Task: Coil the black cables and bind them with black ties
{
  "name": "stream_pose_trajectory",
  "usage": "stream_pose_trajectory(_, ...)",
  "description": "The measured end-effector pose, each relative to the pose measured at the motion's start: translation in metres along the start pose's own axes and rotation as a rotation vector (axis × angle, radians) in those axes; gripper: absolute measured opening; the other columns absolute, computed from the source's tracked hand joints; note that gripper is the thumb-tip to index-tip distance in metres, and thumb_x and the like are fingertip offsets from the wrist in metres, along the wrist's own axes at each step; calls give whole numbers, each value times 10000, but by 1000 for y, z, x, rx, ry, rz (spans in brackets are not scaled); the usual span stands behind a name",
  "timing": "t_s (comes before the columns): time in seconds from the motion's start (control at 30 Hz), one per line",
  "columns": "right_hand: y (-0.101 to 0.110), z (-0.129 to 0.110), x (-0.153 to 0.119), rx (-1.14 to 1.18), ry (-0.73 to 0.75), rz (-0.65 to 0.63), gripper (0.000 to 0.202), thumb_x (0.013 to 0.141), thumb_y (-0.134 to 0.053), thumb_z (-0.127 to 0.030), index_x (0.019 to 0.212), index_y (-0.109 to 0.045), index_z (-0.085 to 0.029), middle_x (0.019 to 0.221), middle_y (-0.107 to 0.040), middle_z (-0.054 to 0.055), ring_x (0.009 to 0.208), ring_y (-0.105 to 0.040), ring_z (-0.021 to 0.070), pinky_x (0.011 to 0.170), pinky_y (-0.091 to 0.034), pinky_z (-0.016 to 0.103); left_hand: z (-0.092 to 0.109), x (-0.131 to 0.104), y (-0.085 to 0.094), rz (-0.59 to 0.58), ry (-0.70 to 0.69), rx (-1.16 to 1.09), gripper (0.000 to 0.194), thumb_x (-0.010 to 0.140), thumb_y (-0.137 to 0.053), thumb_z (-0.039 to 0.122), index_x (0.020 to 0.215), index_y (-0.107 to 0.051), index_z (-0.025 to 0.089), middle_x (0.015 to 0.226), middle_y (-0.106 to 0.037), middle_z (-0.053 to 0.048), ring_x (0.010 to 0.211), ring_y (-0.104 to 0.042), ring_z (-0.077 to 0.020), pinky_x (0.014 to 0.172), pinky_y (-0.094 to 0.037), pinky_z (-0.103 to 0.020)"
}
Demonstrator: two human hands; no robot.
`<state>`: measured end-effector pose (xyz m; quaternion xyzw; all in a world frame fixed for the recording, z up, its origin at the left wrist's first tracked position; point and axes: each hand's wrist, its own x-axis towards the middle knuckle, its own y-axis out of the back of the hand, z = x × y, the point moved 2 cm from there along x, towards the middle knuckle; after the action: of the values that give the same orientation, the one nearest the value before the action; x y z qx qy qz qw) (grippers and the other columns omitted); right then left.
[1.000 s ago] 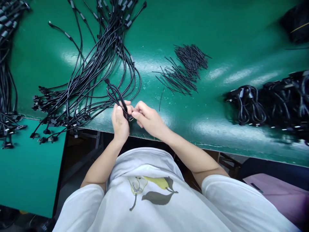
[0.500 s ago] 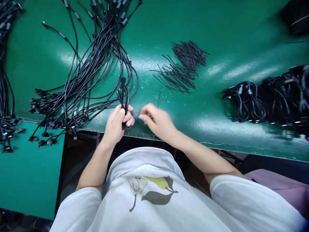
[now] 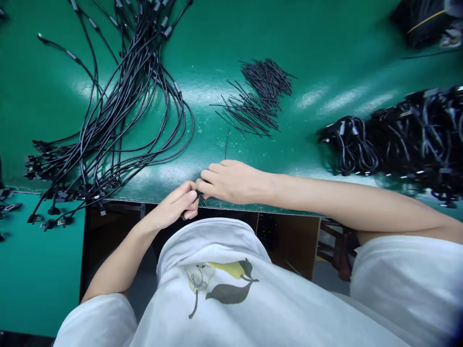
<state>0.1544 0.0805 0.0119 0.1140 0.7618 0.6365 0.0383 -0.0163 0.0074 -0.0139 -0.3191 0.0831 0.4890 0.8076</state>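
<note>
At the front edge of the table my left hand (image 3: 181,202) is closed around a folded black cable (image 3: 198,193); only a small dark bit of it shows between the fingers. Against those fingertips presses my right hand (image 3: 233,183), its back turned up and its fingers curled together. What the right fingers grip is hidden. Just beyond the right hand lies a single black twist tie (image 3: 226,144). Farther off is a loose pile of black twist ties (image 3: 265,84).
Many uncoiled black cables (image 3: 123,106) spread over the green table (image 3: 202,38) on the left, their connectors reaching its front edge. Bundled, coiled cables (image 3: 401,140) are heaped at the right. A black bag-like thing (image 3: 419,24) sits at the far right corner.
My right hand has come left and now meets my left hand. The left hand has lowered toward the table edge and turned, so the cable loop that stood above it is hidden. The view has shifted.
</note>
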Motion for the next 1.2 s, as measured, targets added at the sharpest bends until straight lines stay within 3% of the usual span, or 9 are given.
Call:
stream_pose_trajectory(0.1,1,0,-5,32,-32,62,269,995,-321,-136,944,-581,-183,746,-533,49,649,-385,163,566,-171,341,3,6,2,65,-13,150,246,942,-516,436,868,-519,201,642,-482,42,565,-483,-114,593,-386,-250)
stream_pose_trajectory(0.27,-4,10,-9,170,-50,187,268,983,-377,-130,774,-536,-186,709,-517,36,642,-382,153,582,-172,341,18,16,3,254,-145,795,219,926,-526,295,739,-589,201,725,-589,-13,679,-505,-157,679,-357,-266)
stream_pose_trajectory(0.53,-25,1,-19,-137,-2,194,276,1019,-353,-185,841,-563,-164,724,-567,6,669,-474,143,660,-309,317,3,21,-5,116,-21,996,289,981,-352,356,829,-547,205,798,-617,-39,716,-548,-196,683,-389,-313)
stream_pose_trajectory(0.67,-8,26,-41,6,-163,316,382,1009,-376,-465,1034,-596,-153,1026,-651,80,932,-564,175,836,-410,310,-8,20,0,203,20,749,316,967,-410,429,846,-582,193,694,-579,-13,639,-522,-167,631,-379,-295)
stream_pose_trajectory(0.8,10,102,-88,-5,-830,451,267,1005,-399,-322,1087,-595,-160,1060,-636,112,974,-567,211,849,-435,339,-1,30,9,429,-64,109,347,860,-610,509,804,-577,168,593,-415,45,528,-386,-96,505,-328,-226)
stream_pose_trajectory(0.87,8,137,-105,-59,-1021,350,208,964,-459,-253,1069,-609,-154,1099,-621,136,956,-566,239,824,-436,365,6,38,5,475,-99,-111,357,785,-715,485,787,-587,151,607,-400,47,525,-364,-72,478,-317,-197)
stream_pose_trajectory(0.93,1,159,-113,-86,-1044,189,188,933,-490,-226,1036,-623,-142,1112,-616,154,951,-566,261,809,-432,378,12,45,-2,472,-100,-206,360,748,-763,458,793,-613,134,600,-393,50,514,-358,-58,461,-309,-177)
stream_pose_trajectory(1.03,-4,164,-115,-120,-1016,84,188,933,-465,-219,980,-628,-138,1063,-631,155,908,-571,260,781,-420,373,17,50,-12,474,-104,-259,368,744,-774,440,860,-654,112,594,-388,54,502,-359,-47,446,-310,-161)
stream_pose_trajectory(1.2,13,138,-122,-167,-1130,344,203,940,-427,-226,971,-618,-166,919,-651,109,799,-570,224,724,-411,337,22,51,-22,448,-117,-298,355,771,-764,398,983,-613,156,595,-412,65,491,-359,-48,438,-316,-152)
